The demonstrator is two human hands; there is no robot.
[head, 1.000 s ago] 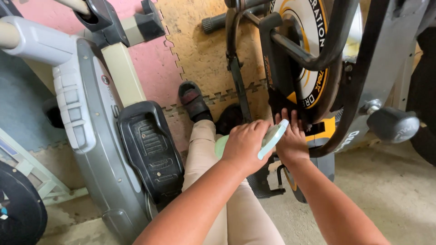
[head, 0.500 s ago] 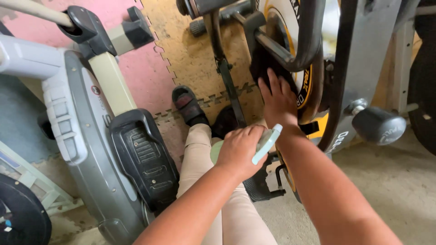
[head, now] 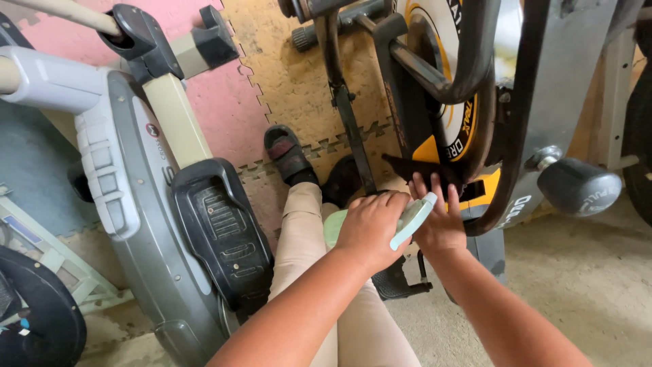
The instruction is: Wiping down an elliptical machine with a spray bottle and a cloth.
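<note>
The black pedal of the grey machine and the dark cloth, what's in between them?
In the head view, the person's tan-trousered leg and the left hand holding a pale green bottle lie between the pedal and the dark cloth.

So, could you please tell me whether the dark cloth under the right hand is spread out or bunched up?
Spread out: the dark cloth lies flat beneath the right hand.

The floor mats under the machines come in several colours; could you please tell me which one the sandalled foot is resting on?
The tan, yellowish foam mat: the black sandal sits at its toothed lower edge, beside the pink mat. The grey-blue mat lies farther left, behind the grey machine.
</note>
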